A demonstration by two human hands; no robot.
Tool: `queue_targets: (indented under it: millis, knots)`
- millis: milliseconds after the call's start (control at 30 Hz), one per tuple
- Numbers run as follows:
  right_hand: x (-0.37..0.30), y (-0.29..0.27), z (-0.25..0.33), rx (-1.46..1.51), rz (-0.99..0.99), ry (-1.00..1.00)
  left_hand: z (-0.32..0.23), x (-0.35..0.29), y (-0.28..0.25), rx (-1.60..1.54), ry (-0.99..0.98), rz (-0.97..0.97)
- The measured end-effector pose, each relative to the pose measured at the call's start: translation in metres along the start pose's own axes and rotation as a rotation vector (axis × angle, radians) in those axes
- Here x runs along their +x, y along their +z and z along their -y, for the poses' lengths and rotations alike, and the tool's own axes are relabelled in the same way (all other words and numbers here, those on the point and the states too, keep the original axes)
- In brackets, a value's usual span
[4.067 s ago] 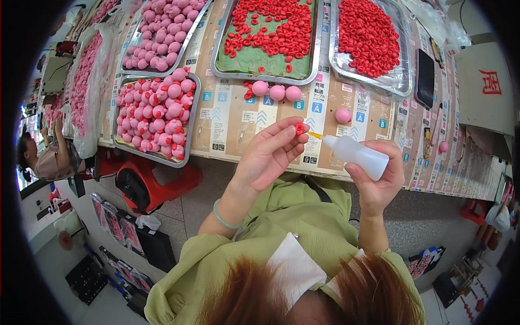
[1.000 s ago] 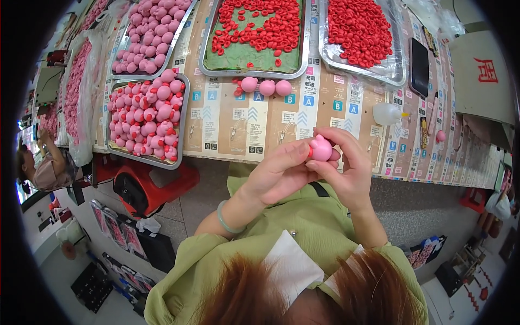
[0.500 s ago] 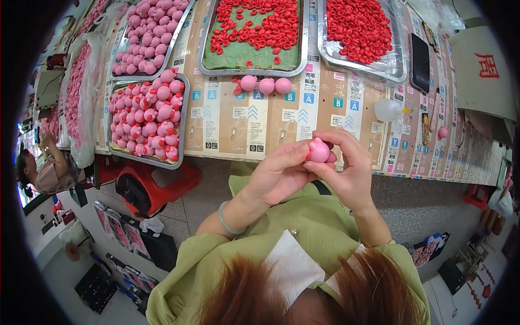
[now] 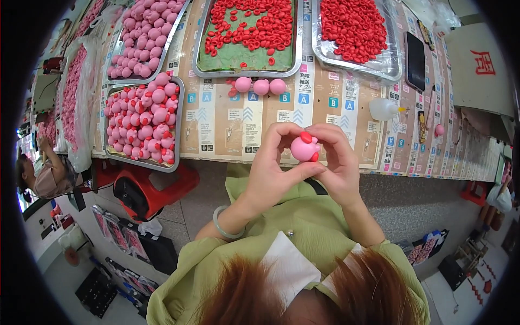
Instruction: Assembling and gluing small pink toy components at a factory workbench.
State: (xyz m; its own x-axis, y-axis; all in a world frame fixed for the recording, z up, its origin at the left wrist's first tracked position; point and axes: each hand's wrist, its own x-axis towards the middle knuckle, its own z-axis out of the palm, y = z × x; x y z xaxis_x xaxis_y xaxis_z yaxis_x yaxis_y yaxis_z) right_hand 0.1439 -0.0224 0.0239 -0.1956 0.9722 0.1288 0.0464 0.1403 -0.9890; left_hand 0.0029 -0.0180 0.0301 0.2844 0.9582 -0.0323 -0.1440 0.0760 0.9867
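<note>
A round pink figure (image 4: 302, 149) with two red oval pieces on it is held over the table's near edge. My left hand (image 4: 273, 170) pinches it from the left and below, thumb underneath. From the right, the fingers of my right hand (image 4: 340, 169) curl round it and touch the red pieces. Beyond my hands, three pink balls (image 4: 261, 86) stand in a row beside a few small red pieces (image 4: 233, 92). Behind these lies a metal tray (image 4: 244, 74) with a green liner and many loose red pieces.
More red pieces fill a right tray (image 4: 360, 71). At left are a tray (image 4: 180, 122) of pink figures with red parts and a tray (image 4: 174, 40) of pink balls. A white squeeze bottle (image 4: 383, 109) and phone (image 4: 415, 60) lie right. A red stool (image 4: 162, 189) stands below.
The pink figure has been turned and moved slightly left, so both red pieces now show. My left hand has come up and closed round it with the right.
</note>
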Motion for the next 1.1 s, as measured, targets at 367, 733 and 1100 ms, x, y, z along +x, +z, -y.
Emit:
queue_targets:
  millis: [367,733,1100]
  knots:
    - [-0.001,0.004,0.02,0.439,-0.166,0.213,-0.018,-0.003,-0.002,-0.623,-0.318,-0.077]
    - [-0.004,-0.005,0.022,-0.076,-0.113,0.008,-0.016,-0.006,-0.003,-0.612,-0.363,-0.068]
    - [0.001,0.018,0.007,-0.135,-0.064,0.006,-0.018,-0.018,-0.121,0.145,0.17,-0.788]
